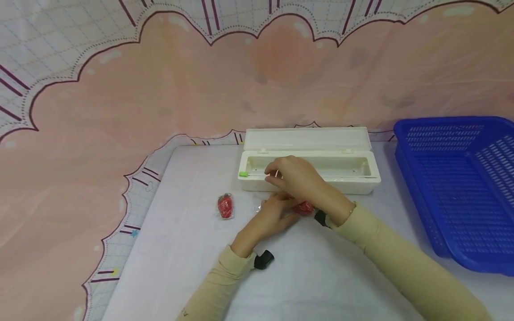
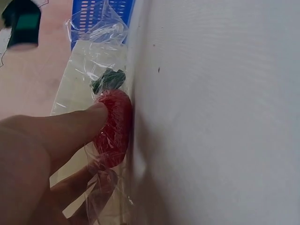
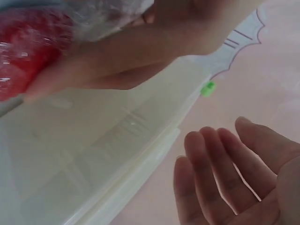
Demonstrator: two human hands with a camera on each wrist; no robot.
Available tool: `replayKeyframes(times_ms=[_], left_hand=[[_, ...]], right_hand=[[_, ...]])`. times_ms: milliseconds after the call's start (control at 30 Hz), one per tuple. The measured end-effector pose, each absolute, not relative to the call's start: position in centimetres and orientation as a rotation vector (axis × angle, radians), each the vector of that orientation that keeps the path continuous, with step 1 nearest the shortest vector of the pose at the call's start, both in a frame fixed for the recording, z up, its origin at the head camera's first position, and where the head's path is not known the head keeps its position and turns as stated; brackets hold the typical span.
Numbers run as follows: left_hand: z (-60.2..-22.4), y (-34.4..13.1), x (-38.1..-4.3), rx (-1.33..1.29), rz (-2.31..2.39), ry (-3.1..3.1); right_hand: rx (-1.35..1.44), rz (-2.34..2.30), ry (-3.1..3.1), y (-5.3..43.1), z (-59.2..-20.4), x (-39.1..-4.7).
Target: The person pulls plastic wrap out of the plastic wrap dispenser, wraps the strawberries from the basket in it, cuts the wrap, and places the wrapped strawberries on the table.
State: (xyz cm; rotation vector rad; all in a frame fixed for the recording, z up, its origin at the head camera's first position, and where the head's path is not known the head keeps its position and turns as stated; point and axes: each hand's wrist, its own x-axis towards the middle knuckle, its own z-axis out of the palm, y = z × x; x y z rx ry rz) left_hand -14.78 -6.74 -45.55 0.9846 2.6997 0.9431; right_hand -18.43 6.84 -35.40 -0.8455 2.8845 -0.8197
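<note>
My left hand (image 1: pixel 270 217) is low over the white cloth, its thumb and fingers pinching a red strawberry (image 2: pixel 115 124) with a green leafy top. Clear plastic wrap (image 2: pixel 105 28) surrounds the strawberry and sticks out past both ends. Just above, my right hand (image 1: pixel 299 178) hangs over the front of a long white dispenser box (image 1: pixel 307 185), fingers loosely bent and holding nothing. The box's lid (image 1: pixel 307 139) stands raised, and a green slider (image 1: pixel 243 174) sits at the left end of its front edge. Another wrapped strawberry (image 1: pixel 225 206) lies left of my left hand.
A large blue basket (image 1: pixel 445 249) stands at the right of the table. White cloth (image 1: pixel 180 267) covers the tabletop. A peach-coloured patterned cloth (image 1: pixel 225 89) hangs behind and along the left side.
</note>
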Motion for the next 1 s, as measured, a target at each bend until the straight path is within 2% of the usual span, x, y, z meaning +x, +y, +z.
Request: replayKeyframes(times_ms=[533, 1000], left_hand=[[-46.4, -6.4, -14.8, 0.901, 0.991, 2.752], [-46.1, -6.9, -15.6, 0.950, 0.973, 2.685]], right_hand=[[-1.066, -0.739, 2.689, 3.7, -35.4, -22.3], [-1.158, -0.678, 2.605, 1.8, -36.0, -24.3]])
